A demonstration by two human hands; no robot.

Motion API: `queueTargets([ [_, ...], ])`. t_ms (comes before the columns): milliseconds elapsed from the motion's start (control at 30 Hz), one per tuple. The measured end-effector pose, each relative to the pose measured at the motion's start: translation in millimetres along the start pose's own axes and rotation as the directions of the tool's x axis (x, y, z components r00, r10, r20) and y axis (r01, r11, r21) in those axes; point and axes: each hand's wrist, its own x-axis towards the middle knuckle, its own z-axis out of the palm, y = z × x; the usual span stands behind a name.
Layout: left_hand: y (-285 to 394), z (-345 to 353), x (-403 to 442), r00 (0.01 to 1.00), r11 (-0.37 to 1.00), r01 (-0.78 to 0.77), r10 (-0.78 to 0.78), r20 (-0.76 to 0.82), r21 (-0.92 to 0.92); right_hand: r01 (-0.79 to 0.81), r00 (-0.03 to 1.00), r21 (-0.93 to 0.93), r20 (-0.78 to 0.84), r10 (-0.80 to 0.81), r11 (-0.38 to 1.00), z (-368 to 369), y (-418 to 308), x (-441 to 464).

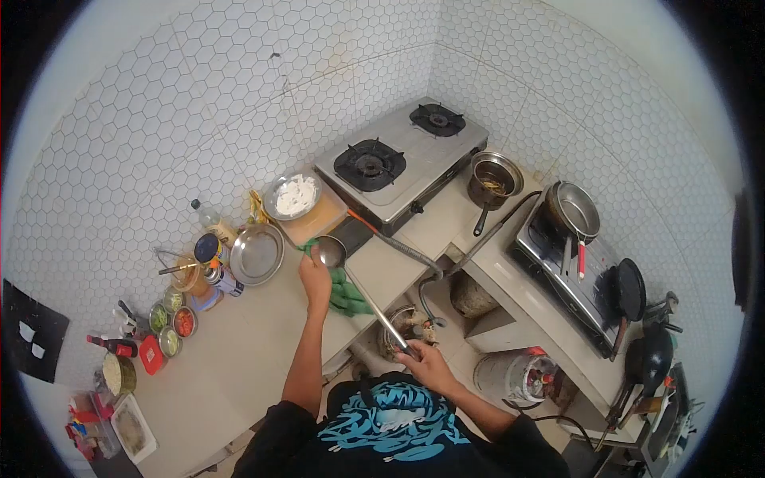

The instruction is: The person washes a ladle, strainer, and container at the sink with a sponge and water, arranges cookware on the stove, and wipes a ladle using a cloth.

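Observation:
A long-handled metal ladle [378, 309] slants across the space before me. Its handle end is wrapped in the fingers of my right hand [431, 369], close to my body. Up at the round bowl is my left hand [316, 277], closed on a green cloth [348, 293]. A bit of the cloth shows at the bowl's rim, and the rest hangs below over the counter edge. Whether the left fingers also grip the bowl itself is hidden.
A two-burner stove [398, 151] stands at the back corner. On the left counter are a plate of white powder [293, 196], a metal plate [256, 253] and several small bowls. A saucepan [488, 190], pans [575, 209] and a gas cylinder [514, 376] are to the right.

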Motion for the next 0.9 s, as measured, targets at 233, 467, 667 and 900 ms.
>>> queueTargets([
  [233,7,15,-34,0.784,0.477,0.587,-0.536,0.313,-0.654,0.090,0.940,-0.281,-0.292,-0.175,0.955,23,-3,5],
  [467,-9,26,-50,0.978,0.991,0.013,0.016,0.209,-0.135,0.095,0.986,-0.190,-0.114,-0.119,0.977,19,-31,-2],
  [667,22,-6,-34,0.936,0.990,0.117,-0.084,0.341,-0.078,0.104,0.992,-0.102,-0.056,-0.110,0.989,11,-16,15],
  [900,-60,-42,-18,0.950,0.894,0.274,-0.309,-0.046,-0.356,-0.289,0.955,0.491,0.208,0.212,0.822,0,-12,40],
])
